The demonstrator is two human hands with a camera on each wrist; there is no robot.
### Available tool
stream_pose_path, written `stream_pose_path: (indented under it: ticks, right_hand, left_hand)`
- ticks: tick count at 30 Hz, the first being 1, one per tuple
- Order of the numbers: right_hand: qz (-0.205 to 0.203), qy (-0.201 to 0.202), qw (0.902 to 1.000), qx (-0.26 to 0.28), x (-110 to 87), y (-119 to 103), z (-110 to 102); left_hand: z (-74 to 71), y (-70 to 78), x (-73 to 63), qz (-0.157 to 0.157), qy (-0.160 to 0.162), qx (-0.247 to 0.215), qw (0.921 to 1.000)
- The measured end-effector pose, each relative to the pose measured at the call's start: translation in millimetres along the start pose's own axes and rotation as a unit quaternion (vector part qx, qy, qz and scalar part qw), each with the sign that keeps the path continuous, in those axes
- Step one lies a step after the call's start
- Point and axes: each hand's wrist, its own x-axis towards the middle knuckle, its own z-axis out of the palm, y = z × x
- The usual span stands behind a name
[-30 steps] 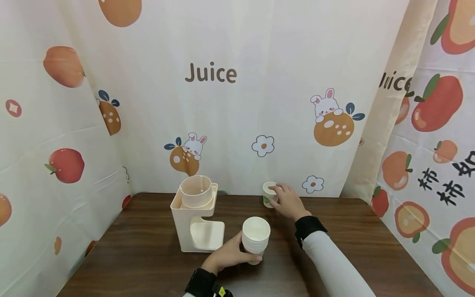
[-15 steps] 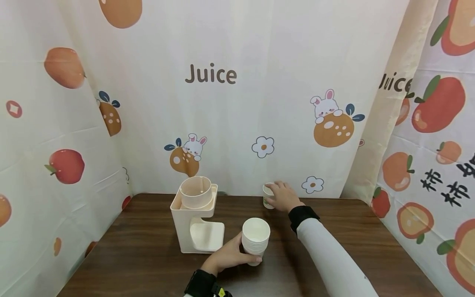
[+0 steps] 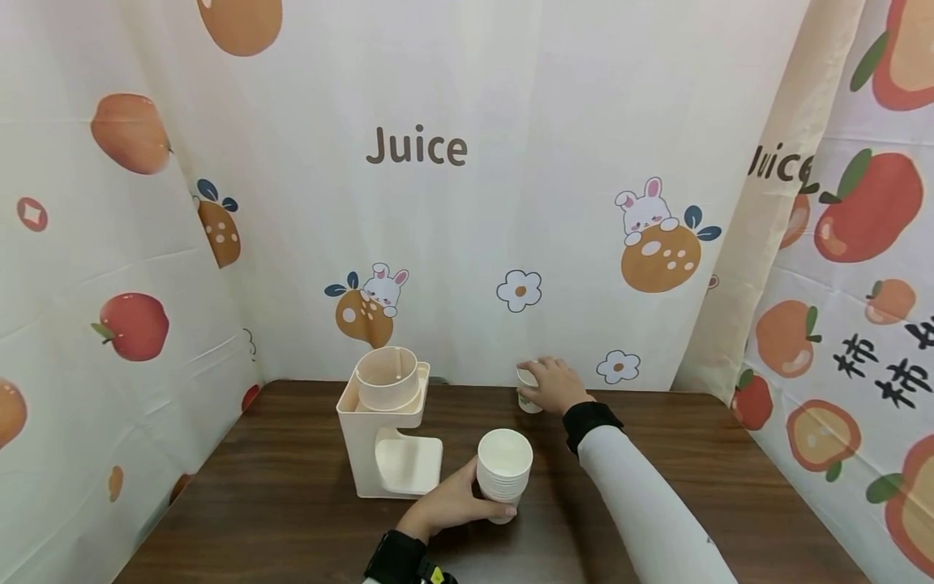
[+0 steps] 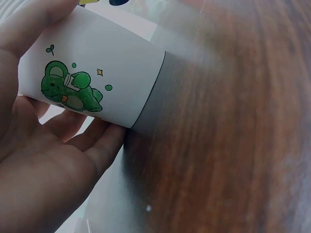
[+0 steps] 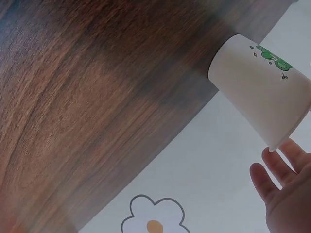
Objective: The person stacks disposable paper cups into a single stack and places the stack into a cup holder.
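My left hand (image 3: pixel 454 501) grips a stack of white paper cups (image 3: pixel 504 466) standing upright near the front of the table. In the left wrist view, a green bear print shows on the outer paper cup (image 4: pixel 97 63), whose base is close to the tabletop. Farther back, my right hand (image 3: pixel 560 388) reaches over a single paper cup (image 3: pixel 531 405), thumb and fingers about its rim. From the right wrist view, this cup (image 5: pixel 262 87) stands on the table with fingertips (image 5: pixel 267 154) at its rim; the thumb is out of that view.
A cream cup-holder-like stand (image 3: pixel 357 454) with a round cylinder (image 3: pixel 387 377) in its top stands left of the stack. Behind the dark wooden table (image 3: pixel 248 487) hangs a printed curtain (image 3: pixel 467 219), which also rises along both sides.
My right hand has moved a little left, and its fingers now cover more of the single cup's rim. The left hand and the cup stack stay where they were.
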Motion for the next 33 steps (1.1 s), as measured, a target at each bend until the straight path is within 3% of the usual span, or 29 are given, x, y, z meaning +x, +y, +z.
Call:
stream_pose_path:
  ticks: [8,14,22,33]
  right_hand:
    - [0.007,-0.014,0.9999,-0.007,-1.4,-4.4,-7.4]
    - [0.034,-0.044,0.9982,0.022,-5.4,-11.6,-17.9]
    - [0.040,-0.082,0.9942,0.056,-15.7,-18.7,-26.2]
    - [0.044,-0.089,0.9936,0.054,-25.6,-22.3,-22.5]
  left_hand:
    - [0.8,-0.4,-0.7,-0.004,0.005,0.003,1.0000]
    - [1.7,-0.1,-1.6,-0.005,0.003,-0.001,1.0000]
    - [1.8,2.2,-2.8,0.006,-0.010,-0.014,0.9998]
    - [1.4,1.4,-2.7,0.012,-0.011,-0.010,0.9998]
